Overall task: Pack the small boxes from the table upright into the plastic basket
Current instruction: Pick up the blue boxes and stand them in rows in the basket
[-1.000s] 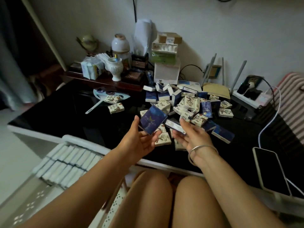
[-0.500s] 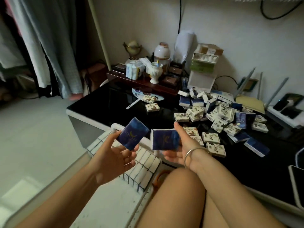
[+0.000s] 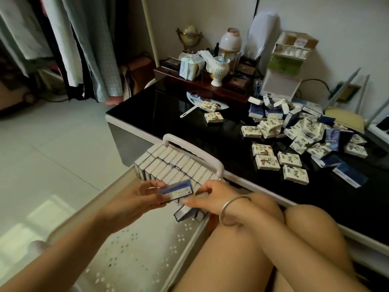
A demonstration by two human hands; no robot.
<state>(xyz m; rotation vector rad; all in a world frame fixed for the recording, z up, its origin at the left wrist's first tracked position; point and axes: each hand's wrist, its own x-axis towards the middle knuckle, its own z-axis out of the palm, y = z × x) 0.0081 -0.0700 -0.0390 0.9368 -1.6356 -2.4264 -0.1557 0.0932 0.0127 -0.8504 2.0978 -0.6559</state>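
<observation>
Table (image 3: 168, 114): black-topped, it ran along the far and right-hand sides of the basket, and one corner stood just behind the basket's handle.

Basket (image 3: 134, 249): pale perforated plastic on the floor. I saw its near half bare and its far end filled.

Loose boxes (image 3: 303, 131): a heap of white and blue ones lay flat and at all angles on the table, well to the right of the basket and beyond it. A few strays lay nearer the basket's handle.

Packed rows (image 3: 174, 165): the boxes stood upright on edge against the basket's far wall, side by side, with their long axes running from the far wall towards me.

Left hand (image 3: 130, 199): it hung over the basket just in front of the packed rows, with its fingers and thumb pinching the blue box by the left end.

Right hand (image 3: 210, 199): it was over the basket's right side, level with the left, with its fingers curled. I judged it was gripping the lower blue box, though blur hid the hold.

Blue box (image 3: 176, 189): it lay crosswise to the rows, just above their near end.

Lower blue box (image 3: 184, 213): it was tilted, partly down among the front boxes in the basket.

Key relation: the open slot lay directly under both hands, and the right hand was the nearer one.
</observation>
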